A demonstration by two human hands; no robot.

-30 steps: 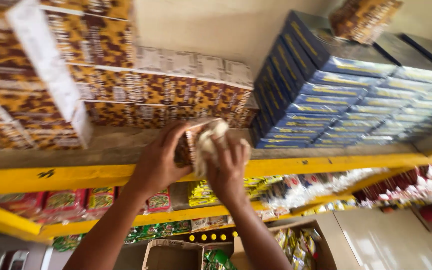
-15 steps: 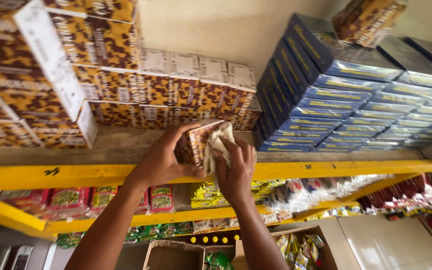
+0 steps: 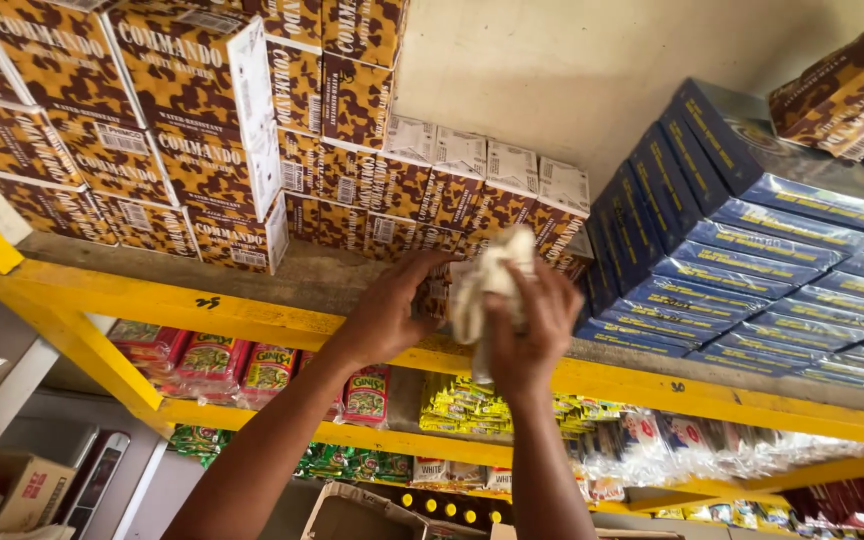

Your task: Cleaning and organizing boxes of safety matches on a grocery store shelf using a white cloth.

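White cloth (image 3: 487, 285), crumpled into a loose wad, is held up against the top shelf (image 3: 282, 275) by the right hand (image 3: 530, 335), whose fingers are curled around the lower part of the wad. The left hand (image 3: 387, 310) is raised just beside it, its fingers closed on a small brown camouflage-patterned box (image 3: 432, 298) at the shelf's front edge; the cloth touches this box. Rows of like-patterned boxes (image 3: 432, 200) are stacked along the shelf to the left and behind, and a slanted stack of blue boxes (image 3: 752, 270) stands to the right, near the hands. The shelf's wooden board is carried on a yellow-painted frame (image 3: 202, 305). Below, red packets (image 3: 212, 360) and yellow packets (image 3: 457, 405) are seen on a lower shelf, and an open cardboard carton (image 3: 352, 510) lies under the forearms.
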